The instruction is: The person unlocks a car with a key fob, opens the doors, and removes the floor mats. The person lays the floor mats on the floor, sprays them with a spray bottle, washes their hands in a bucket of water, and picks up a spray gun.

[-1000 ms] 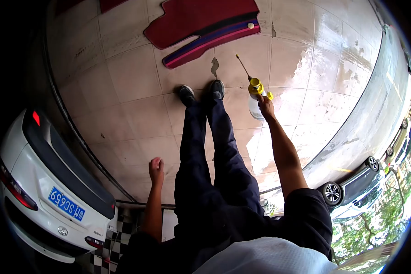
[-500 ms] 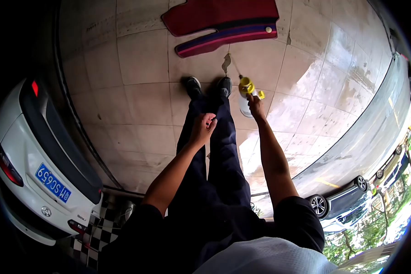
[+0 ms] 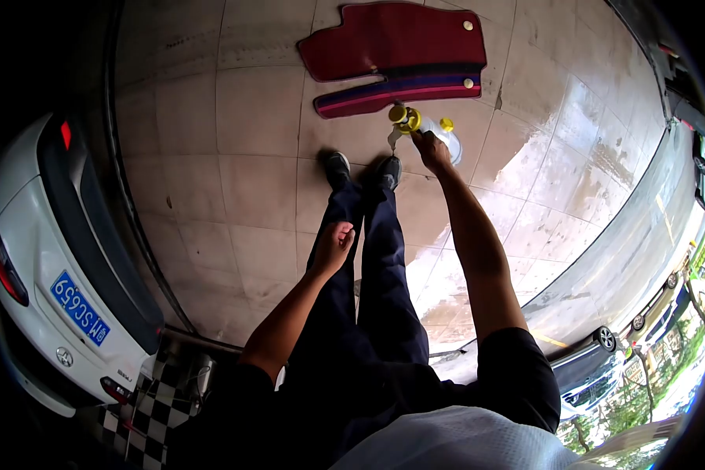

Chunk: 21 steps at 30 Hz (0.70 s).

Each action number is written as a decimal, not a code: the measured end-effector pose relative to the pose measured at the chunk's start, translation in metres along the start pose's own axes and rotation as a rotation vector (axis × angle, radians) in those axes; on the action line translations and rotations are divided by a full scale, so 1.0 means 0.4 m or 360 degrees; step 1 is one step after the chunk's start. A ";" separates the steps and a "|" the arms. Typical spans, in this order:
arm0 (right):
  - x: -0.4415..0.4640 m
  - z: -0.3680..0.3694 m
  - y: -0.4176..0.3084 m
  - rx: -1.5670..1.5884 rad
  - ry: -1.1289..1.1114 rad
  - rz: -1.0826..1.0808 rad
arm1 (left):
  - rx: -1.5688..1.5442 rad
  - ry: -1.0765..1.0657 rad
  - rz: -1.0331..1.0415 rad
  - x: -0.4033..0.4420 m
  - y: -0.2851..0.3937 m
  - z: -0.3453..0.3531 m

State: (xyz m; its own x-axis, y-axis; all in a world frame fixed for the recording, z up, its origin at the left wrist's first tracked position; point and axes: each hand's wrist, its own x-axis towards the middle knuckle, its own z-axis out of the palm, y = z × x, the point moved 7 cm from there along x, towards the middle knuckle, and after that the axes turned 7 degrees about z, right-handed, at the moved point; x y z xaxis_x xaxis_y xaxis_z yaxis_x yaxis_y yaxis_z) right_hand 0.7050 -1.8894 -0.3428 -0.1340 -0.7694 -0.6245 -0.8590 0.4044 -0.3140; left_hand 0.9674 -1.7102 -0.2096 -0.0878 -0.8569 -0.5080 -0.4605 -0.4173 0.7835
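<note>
My right hand [image 3: 434, 153] grips a spray bottle [image 3: 451, 144] by its yellow head; the bottle has a pale see-through body and is tilted, nozzle pointing left. Just beyond it a dark red car floor mat [image 3: 399, 47] lies flat on the tiles, with a striped blue and pink edge and two pale round buttons on its right side. The bottle's head appears near the mat's lower edge; whether they touch I cannot tell. In front of my thighs my left hand [image 3: 335, 244] hangs with fingers curled in, and nothing shows in it.
A white car [image 3: 74, 313] stands at the left beside a dark strip on the floor. Shiny wet-looking patches [image 3: 540, 168] mark the tiles on the right. Parked cars [image 3: 591, 368] are outside at lower right. Black and white checkered flooring [image 3: 153, 407] lies at lower left.
My right hand has moved the spray bottle up toward the mat and tilted it, nozzle swinging left. More of the mat shows now. My left hand has dropped slightly lower, its fingers more curled.
</note>
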 end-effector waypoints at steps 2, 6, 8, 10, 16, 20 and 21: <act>0.029 -0.019 -0.001 0.0078 0.0018 0.0014 | 0.0048 0.0012 -0.0003 -0.001 -0.027 -0.018; 0.055 -0.034 0.158 0.0850 0.0221 0.0497 | 0.0105 0.0019 -0.0002 0.003 -0.040 -0.054; -0.006 -0.048 0.219 0.1450 0.0130 0.0754 | 0.0120 0.0002 0.0023 0.007 -0.035 -0.064; -0.058 -0.056 0.292 0.1477 0.0265 0.0870 | 0.0067 -0.0021 -0.0020 0.010 -0.040 -0.062; -0.228 -0.012 0.465 0.1140 0.0283 0.1083 | 0.0053 -0.0180 -0.0114 0.013 -0.021 -0.036; -0.292 0.095 0.529 0.0292 0.0197 0.0880 | 0.0097 -0.0182 0.0001 0.020 0.018 -0.008; -0.310 0.089 0.481 0.0247 -0.0031 0.0826 | 0.0104 -0.0189 0.0017 0.028 0.022 0.001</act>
State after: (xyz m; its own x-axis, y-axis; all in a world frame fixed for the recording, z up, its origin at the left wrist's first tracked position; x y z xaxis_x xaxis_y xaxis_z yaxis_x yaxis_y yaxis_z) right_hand 0.5739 -1.6984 -0.3512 -0.5110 -0.4405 -0.7381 -0.5992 0.7982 -0.0616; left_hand 0.9621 -1.7233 -0.2085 -0.1950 -0.8178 -0.5415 -0.5151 -0.3845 0.7661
